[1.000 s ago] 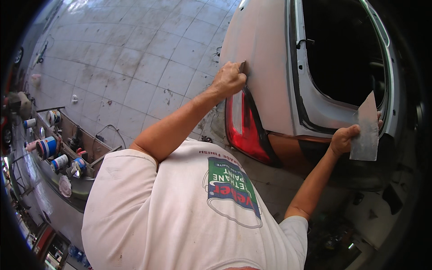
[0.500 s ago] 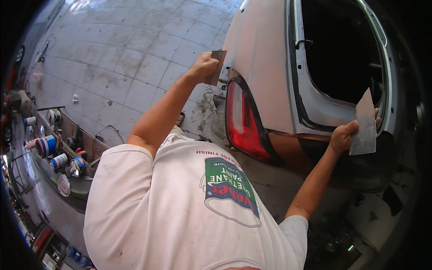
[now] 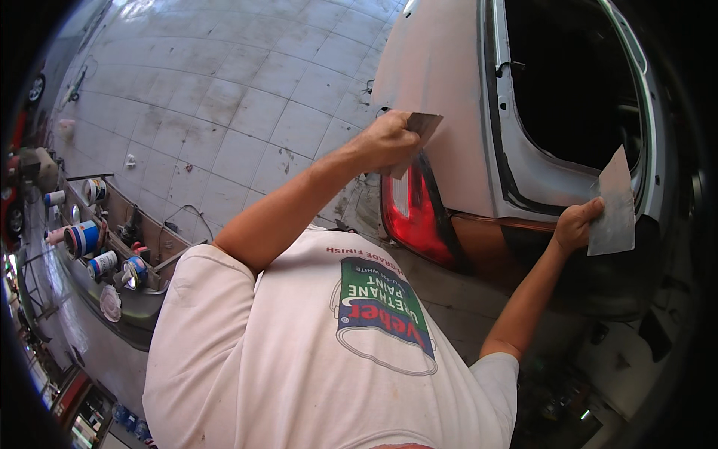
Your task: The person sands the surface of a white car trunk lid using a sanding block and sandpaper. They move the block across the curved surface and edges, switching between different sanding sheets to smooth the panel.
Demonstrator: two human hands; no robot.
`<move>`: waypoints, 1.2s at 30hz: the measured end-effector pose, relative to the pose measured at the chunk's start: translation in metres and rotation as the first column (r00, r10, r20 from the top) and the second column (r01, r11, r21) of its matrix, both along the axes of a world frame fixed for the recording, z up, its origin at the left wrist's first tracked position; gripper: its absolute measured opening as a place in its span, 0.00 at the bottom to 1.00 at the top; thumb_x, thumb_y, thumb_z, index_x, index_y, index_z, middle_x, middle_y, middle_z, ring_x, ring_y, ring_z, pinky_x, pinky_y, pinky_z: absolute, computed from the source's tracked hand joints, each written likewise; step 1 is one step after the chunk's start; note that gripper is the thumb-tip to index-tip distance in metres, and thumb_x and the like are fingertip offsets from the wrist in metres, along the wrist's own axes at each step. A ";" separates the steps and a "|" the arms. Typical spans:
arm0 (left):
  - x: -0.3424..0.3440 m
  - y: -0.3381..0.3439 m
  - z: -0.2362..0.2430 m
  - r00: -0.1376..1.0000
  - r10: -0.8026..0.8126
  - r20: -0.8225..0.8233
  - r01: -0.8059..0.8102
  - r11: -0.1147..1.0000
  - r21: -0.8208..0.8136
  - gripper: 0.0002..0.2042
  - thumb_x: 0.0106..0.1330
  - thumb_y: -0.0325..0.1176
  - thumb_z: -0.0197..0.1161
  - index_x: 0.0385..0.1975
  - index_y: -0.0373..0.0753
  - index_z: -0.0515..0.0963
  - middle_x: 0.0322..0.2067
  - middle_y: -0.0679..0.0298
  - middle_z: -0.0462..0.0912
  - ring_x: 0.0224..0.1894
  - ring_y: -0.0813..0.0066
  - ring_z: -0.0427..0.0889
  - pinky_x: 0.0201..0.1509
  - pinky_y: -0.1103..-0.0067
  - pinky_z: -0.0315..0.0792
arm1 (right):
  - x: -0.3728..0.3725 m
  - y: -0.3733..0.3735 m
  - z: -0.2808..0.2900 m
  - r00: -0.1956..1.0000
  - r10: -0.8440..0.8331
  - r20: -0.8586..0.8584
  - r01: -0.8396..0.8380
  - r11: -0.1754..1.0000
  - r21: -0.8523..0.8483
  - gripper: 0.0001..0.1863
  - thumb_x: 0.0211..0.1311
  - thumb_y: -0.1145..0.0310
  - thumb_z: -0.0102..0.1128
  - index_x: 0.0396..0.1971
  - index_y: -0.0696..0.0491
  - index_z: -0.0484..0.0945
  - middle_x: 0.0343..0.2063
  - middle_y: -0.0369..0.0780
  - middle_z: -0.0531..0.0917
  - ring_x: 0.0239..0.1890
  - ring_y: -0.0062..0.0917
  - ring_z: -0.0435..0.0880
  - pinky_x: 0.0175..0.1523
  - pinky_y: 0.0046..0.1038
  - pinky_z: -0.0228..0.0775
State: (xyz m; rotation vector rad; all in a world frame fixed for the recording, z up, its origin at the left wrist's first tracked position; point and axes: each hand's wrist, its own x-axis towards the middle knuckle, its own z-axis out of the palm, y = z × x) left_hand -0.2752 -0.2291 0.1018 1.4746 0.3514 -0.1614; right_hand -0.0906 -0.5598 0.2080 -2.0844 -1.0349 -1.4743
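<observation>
1. The dark scraper blade (image 3: 426, 127) was at the rear corner of the car, just above the tail light in the view; whether its edge touched the bodywork could not be told.
2. The left hand (image 3: 390, 141) was clamped on this blade, fingers curled into a fist around it.
3. The right hand (image 3: 577, 227) gripped a flat grey plate (image 3: 615, 209), thumb on the near face, its pointed corner upward. The two hands were well apart.
4. Behind the blade rose the car's rear panel (image 3: 441, 82), matt and patchy in pale pink and grey.
5. The red and clear tail light (image 3: 419, 224) sat below the left hand, beside a brown strip (image 3: 482, 243).
6. Beyond the panel, the dark rear window opening (image 3: 565, 75) stood up and left of the plate.
7. The person wore a white printed shirt (image 3: 292, 337).
8. To the left, an open wooden tray (image 3: 168, 251) held several paint cans (image 3: 82, 238).
9. Grey tiles covered the floor (image 3: 217, 97).
</observation>
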 end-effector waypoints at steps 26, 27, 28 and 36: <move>0.040 0.100 -0.168 0.972 0.228 -0.047 -0.232 0.922 -0.309 0.10 0.59 0.24 0.55 0.37 0.31 0.81 0.23 0.57 0.82 0.31 0.63 0.87 0.29 0.65 0.79 | -0.248 0.035 -0.048 -0.169 0.866 -0.471 0.394 0.498 0.773 0.29 0.60 0.67 0.58 0.61 0.63 0.71 0.50 0.48 0.82 0.51 0.36 0.85 0.58 0.36 0.79; 0.054 0.099 -0.162 0.970 0.225 -0.093 -0.243 0.923 -0.299 0.10 0.59 0.25 0.55 0.37 0.29 0.81 0.23 0.56 0.82 0.31 0.61 0.87 0.29 0.64 0.79 | -0.257 0.029 -0.049 -0.138 0.859 -0.493 0.415 0.502 0.759 0.29 0.60 0.68 0.59 0.61 0.63 0.72 0.50 0.47 0.82 0.51 0.36 0.85 0.59 0.37 0.78; 0.067 0.097 -0.148 0.967 0.223 -0.120 -0.246 0.940 -0.234 0.11 0.59 0.26 0.55 0.36 0.28 0.81 0.24 0.55 0.82 0.32 0.60 0.87 0.29 0.63 0.80 | -0.265 0.021 -0.050 -0.104 0.852 -0.513 0.438 0.502 0.745 0.28 0.60 0.68 0.59 0.60 0.63 0.72 0.50 0.47 0.82 0.52 0.36 0.85 0.59 0.37 0.78; 0.080 0.050 -0.029 0.993 0.090 -0.075 -0.101 0.982 -0.160 0.11 0.60 0.29 0.61 0.40 0.31 0.81 0.37 0.54 0.84 0.33 0.64 0.86 0.32 0.65 0.81 | -0.290 -0.023 -0.067 0.045 0.768 -0.639 0.512 0.531 0.675 0.26 0.65 0.67 0.62 0.61 0.62 0.74 0.52 0.45 0.82 0.54 0.34 0.84 0.62 0.39 0.76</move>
